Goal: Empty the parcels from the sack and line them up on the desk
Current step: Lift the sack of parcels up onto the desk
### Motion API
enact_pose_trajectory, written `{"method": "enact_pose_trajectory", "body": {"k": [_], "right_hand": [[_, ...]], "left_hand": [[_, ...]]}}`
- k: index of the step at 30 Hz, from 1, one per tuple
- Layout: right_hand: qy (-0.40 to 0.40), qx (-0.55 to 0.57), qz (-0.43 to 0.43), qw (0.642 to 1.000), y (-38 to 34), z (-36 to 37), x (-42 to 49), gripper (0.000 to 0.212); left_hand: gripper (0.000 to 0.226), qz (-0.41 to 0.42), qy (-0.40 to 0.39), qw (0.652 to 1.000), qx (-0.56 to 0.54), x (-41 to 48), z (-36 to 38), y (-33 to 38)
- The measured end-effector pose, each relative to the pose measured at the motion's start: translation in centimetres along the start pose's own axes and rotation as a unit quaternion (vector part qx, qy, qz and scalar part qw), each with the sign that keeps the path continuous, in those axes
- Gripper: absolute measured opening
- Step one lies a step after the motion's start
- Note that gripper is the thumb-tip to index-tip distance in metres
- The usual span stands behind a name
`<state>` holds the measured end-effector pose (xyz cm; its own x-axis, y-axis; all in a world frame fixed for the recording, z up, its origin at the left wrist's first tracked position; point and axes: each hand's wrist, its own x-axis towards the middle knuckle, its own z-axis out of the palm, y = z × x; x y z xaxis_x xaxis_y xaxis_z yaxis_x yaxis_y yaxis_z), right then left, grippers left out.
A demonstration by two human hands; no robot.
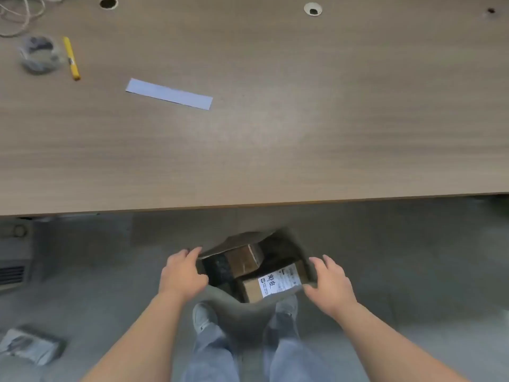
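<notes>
Status: barely started, by my read. No parcels on the worktop (275, 147) yet. On it I see only a pale paper strip (169, 93), a yellow cutter or marker (71, 58), a blurry clear tape roll (40, 53) and a bit of white cord (19, 15) at the far-left corner.

The grey sack (242, 312) stands on the floor between my feet, just short of the worktop edge, mouth up. My left hand (183, 271) has the left rim and my right hand (329, 282) the right rim. Each grip is curled on the fabric, spreading the mouth apart.

Inside, 2 cardboard parcels show: a plain brown box (243, 257) toward the back, and a labelled box (275, 282) w/ white shipping label, nearer my right hand. They look to be touching. There's something dark beside them, maybe a 3rd parcel, can't tell.

Left to do: basically everything. Lift each parcel out, check sack bottom for more, then line them up on the worktop.
</notes>
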<state>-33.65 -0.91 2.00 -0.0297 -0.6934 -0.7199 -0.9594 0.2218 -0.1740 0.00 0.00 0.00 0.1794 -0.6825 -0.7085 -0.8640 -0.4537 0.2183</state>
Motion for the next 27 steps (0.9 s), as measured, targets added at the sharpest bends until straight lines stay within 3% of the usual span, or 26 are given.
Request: {"method": "enact_pose_trajectory", "body": {"k": [7, 13, 18, 23, 27], "right_hand": [[-0.019, 0.017, 0.038, 0.999, 2.2, 1.9, 2.7, 0.067], [-0.001, 0.048, 0.034, 0.998, 3.7, 3.5, 4.3, 0.059], [0.055, 0.052, 0.048, 0.996, 4.2, 4.3, 5.2, 0.038], [0.076, 0.095, 0.043, 0.992, 3.7, 4.2, 5.2, 0.032], [0.081, 0.115, 0.035, 0.989, 3.2, 3.9, 4.6, 0.058]], "left_hand": [[0.079, -0.065, -0.03, 0.997, -0.016, 1.9, 2.3, -2.1], [0.087, -0.02, -0.042, 0.997, -0.058, 1.9, 4.4, -3.5], [0.064, 0.024, 0.014, 0.998, -0.047, 2.1, 5.3, -4.1], [0.035, -0.044, 0.075, 0.99, -0.112, 2.2, 5.6, -3.6], [0.022, -0.053, 0.095, 0.983, -0.151, 1.4, 5.3, -3.1]]}}
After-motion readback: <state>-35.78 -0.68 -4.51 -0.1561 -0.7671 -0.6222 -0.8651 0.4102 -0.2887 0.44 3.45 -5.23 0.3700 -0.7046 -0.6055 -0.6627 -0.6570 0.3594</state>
